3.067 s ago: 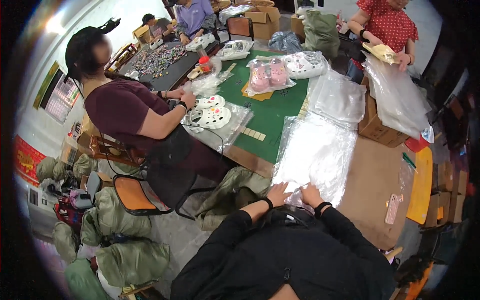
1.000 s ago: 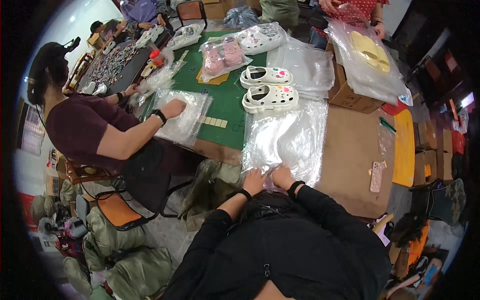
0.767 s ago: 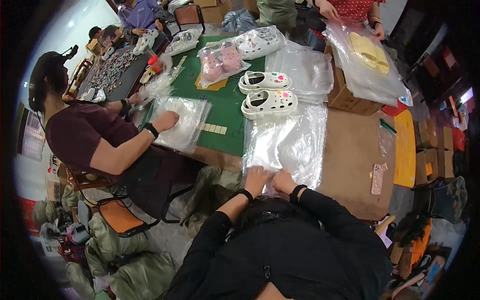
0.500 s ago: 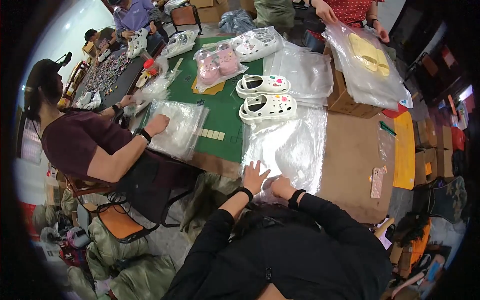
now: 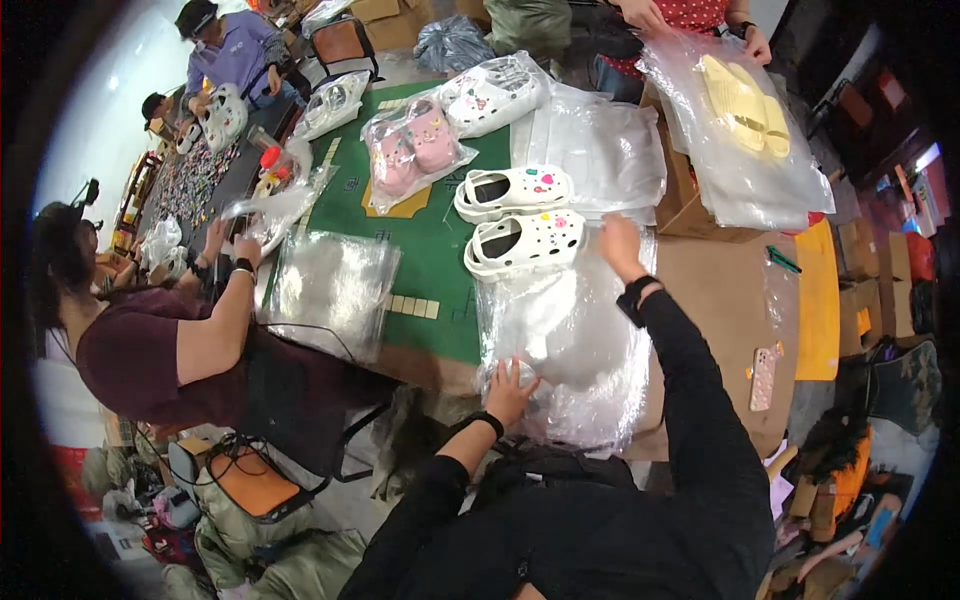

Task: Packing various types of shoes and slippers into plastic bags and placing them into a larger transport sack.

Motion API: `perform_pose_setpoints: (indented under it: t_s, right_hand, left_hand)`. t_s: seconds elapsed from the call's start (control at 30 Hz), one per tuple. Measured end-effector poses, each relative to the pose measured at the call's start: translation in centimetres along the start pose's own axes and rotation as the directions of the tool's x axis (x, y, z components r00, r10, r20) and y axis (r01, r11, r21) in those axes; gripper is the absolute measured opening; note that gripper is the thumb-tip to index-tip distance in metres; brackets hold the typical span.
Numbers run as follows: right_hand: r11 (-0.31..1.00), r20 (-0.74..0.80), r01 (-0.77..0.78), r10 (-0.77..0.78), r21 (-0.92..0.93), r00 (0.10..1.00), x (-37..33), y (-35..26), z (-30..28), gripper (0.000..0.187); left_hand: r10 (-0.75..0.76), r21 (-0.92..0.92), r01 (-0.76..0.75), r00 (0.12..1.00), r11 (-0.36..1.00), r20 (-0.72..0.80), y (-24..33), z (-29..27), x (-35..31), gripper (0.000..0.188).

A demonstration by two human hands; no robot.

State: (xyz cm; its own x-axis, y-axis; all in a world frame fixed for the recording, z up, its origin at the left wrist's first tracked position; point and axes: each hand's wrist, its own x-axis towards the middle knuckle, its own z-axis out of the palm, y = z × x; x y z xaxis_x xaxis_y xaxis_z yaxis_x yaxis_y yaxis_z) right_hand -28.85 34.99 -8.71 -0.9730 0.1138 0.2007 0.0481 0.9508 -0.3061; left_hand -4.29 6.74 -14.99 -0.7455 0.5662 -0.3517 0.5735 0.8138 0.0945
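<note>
A pair of white clogs with colourful charms, the far clog [image 5: 515, 190] and the near clog [image 5: 528, 243], lies side by side on a stack of clear plastic bags [image 5: 570, 340] in front of me. Near the stack's lower left edge, my left hand [image 5: 510, 393] rests on the plastic with its fingers spread. My right hand [image 5: 621, 245] is stretched forward to the stack's far right, just beside the toe of the near clog. Its fingers are blurred, and whether they hold anything cannot be made out.
Bagged pink clogs [image 5: 415, 150] and bagged white clogs [image 5: 495, 95] lie farther back on the green mat [image 5: 440, 260]. At left a co-worker [image 5: 150, 340] sits by another bag stack [image 5: 335, 290]. Bagged yellow slides [image 5: 745, 105] top a carton at right. A phone [image 5: 763, 380] lies right.
My right hand has moved from the bags' near edge forward to beside the clogs. My left hand has shifted slightly nearer to me. The co-worker's hand has left the other bag stack.
</note>
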Motion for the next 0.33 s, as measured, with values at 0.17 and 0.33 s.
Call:
perform_pose_setpoints:
  t_s: [0.17,0.33]
  right_hand:
    - [0.822,0.213,0.108,0.017,-0.56,0.977,4.7,5.0,2.5,0.03]
    - [0.727,0.441,0.145,0.234,-0.671,0.866,7.4,5.9,3.0,0.039]
  left_hand:
    - [-0.026,-0.052,0.021,0.995,0.998,-0.1,-0.1,0.8,-0.2,0.052]
    - [-0.021,-0.044,0.014,0.988,0.999,-0.154,-0.5,2.3,0.3,0.05]
